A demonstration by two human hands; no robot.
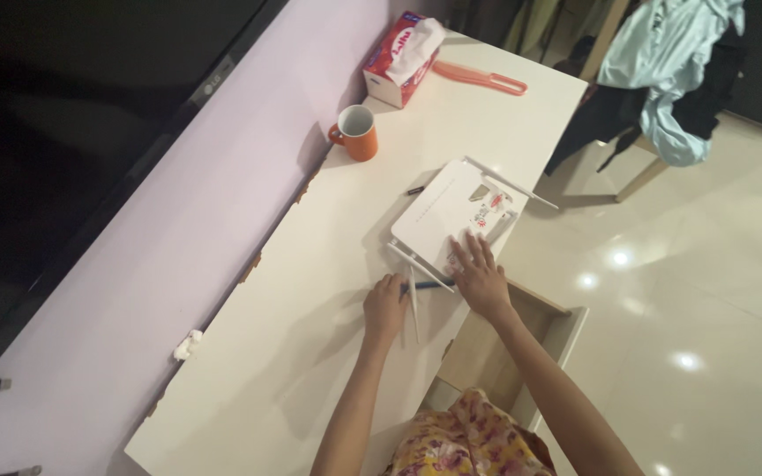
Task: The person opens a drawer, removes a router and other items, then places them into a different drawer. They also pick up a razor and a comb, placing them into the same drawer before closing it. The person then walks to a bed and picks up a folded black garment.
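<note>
Resting flat on the white plastic router with thin antennas (451, 216), the right hand (480, 280) lies released; the left hand (385, 308) grasps a dark pen (425, 285). The router looks light, rigid; better held by its body than its fragile antennas.

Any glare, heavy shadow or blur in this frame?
Head view: lamp glare spots on the floor; screen at left nearly black; soft shadows under the left hand and beside the mug; right hand on the router slightly soft.
</note>
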